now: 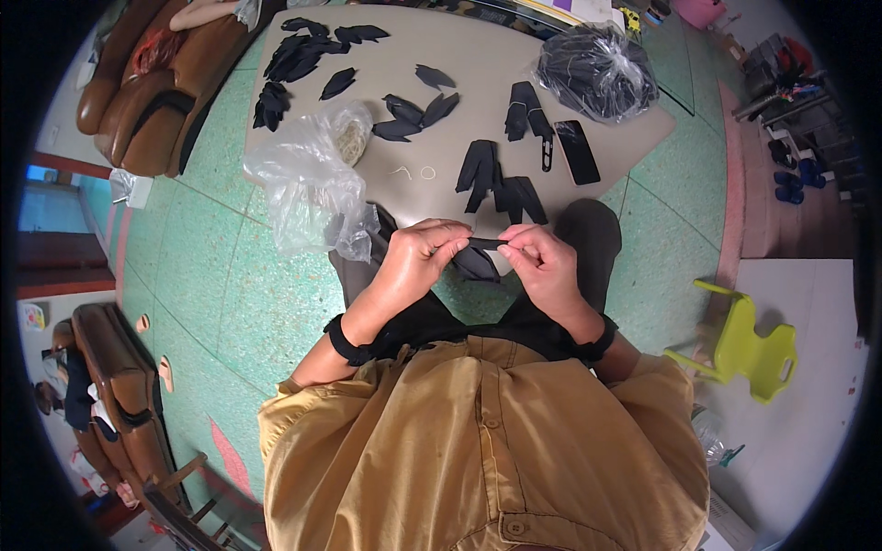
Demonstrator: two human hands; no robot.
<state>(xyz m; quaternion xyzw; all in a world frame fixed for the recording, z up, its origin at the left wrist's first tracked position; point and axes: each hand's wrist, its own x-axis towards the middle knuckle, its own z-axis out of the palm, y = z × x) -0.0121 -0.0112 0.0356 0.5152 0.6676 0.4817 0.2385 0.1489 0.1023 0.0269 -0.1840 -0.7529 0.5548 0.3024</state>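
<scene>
Over my lap, near the table's front edge, my left hand (425, 253) and my right hand (542, 262) pinch the two ends of a narrow black cloth strip (487, 243). The strip is drawn level between the fingertips. More black cloth (476, 265) hangs below it; I cannot tell whether it is one piece with the strip. Just beyond my hands lie folded black cloth pieces (480, 170) and another dark bunch (519, 197). Two pale loops like rubber bands (428, 173) rest on the table to the left.
The beige table (450, 41) carries scattered black cloth pieces (299, 55), a clear plastic bag (299, 174) with pale bands inside, a bag of black pieces (595, 78), a phone (577, 151) and a slim black tool (548, 154). A green chair (749, 344) stands at right.
</scene>
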